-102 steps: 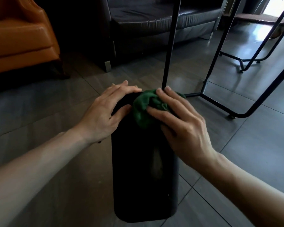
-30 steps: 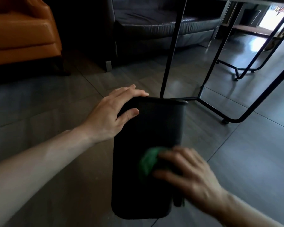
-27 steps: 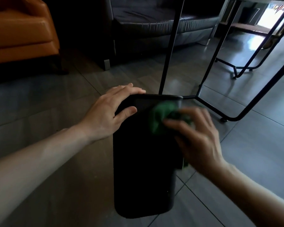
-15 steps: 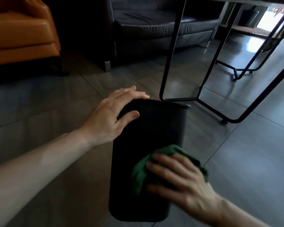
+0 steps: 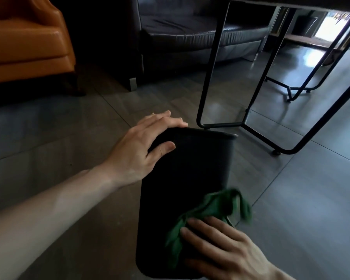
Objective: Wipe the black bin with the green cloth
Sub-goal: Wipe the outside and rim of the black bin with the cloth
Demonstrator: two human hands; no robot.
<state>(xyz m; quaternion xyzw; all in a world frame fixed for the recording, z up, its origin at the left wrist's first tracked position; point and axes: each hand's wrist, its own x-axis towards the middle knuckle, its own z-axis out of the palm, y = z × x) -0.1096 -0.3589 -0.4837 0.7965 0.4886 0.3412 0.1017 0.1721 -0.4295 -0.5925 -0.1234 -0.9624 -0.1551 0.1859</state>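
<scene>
The black bin (image 5: 186, 178) lies on its side on the grey tiled floor, its long face up. My left hand (image 5: 141, 150) grips its far left corner, fingers draped over the edge and thumb on the upper face. My right hand (image 5: 222, 251) holds the bunched green cloth (image 5: 216, 207) against the near right part of the bin. The cloth sticks out ahead of my fingers and hangs over the bin's right edge, blurred. Part of it is hidden under my palm.
A black metal table frame (image 5: 210, 77) stands just beyond the bin, its bent leg (image 5: 291, 150) resting on the floor to the right. A dark sofa (image 5: 190, 37) is at the back and an orange armchair (image 5: 28, 41) at the far left.
My right hand has swept the cloth up and down the bin, and over the last half second it slid nearer and to the right. My left hand has stayed on the far left corner.
</scene>
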